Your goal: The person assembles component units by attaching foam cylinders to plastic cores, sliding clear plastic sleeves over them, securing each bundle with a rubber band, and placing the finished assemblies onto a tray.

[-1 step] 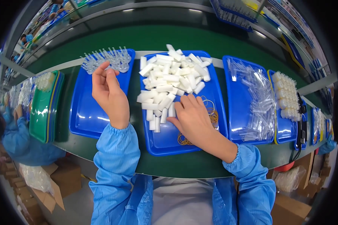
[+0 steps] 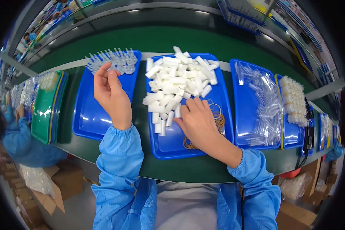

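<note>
White pieces (image 2: 178, 80) lie heaped in a blue tray (image 2: 163, 147) on a green desk (image 2: 149, 168). Nearest, beside tan rubber bands (image 2: 219, 122), the right hand (image 2: 197, 123) reaches to the heap's near edge, fingertips hidden, their grip impossible to tell. The left hand (image 2: 115, 100) hovers with fingers curled, any hold unclear; beyond it, translucent stemmed parts (image 2: 128, 68) stand in another blue tray (image 2: 89, 115).

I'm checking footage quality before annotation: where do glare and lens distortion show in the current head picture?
Head view: white glare streaks mark the glossy blue plastic tray behind the left hand; head view: bright highlights among the clear plastic tubes make single ones hard to separate; head view: fisheye distortion bows the near edge of the dark green tabletop, and the corners go black.
</note>
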Motion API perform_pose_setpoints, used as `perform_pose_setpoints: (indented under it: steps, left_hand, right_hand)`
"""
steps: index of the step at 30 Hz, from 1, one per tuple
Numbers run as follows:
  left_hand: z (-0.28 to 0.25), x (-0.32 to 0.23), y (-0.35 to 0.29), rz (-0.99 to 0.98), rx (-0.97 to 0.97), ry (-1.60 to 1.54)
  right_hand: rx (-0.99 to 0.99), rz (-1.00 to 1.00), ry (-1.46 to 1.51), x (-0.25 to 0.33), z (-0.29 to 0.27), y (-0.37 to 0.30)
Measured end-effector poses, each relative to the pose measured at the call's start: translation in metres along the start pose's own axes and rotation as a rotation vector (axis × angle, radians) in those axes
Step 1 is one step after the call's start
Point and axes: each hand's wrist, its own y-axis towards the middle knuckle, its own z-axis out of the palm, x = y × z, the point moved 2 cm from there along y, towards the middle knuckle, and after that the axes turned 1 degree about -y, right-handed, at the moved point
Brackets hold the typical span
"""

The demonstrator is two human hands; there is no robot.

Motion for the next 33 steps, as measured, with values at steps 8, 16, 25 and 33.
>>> perform_pose_setpoints:
  steps: [8, 16, 25, 33]
  left_hand:
    - [-0.044, 0.040, 0.047, 0.025, -0.100, 0.176]
    - [-0.043, 0.063, 0.042, -0.042, 0.380, 0.719]
    - [-0.021, 0.052, 0.038, 0.116, 0.447, 0.968]
    - [-0.013, 0.051, 0.044, 0.107, 0.500, 0.904]
  right_hand:
    - [-0.039, 0.042, -0.024, 0.009, 0.009, 0.005]
    - [0.046, 0.016, -0.081, 0.007, -0.014, -0.010]
    - [0.010, -0.039, 0.062, 0.007, -0.019, -0.015]
    - [-0.016, -0.040, -0.026, 0.002, -0.009, -0.006]
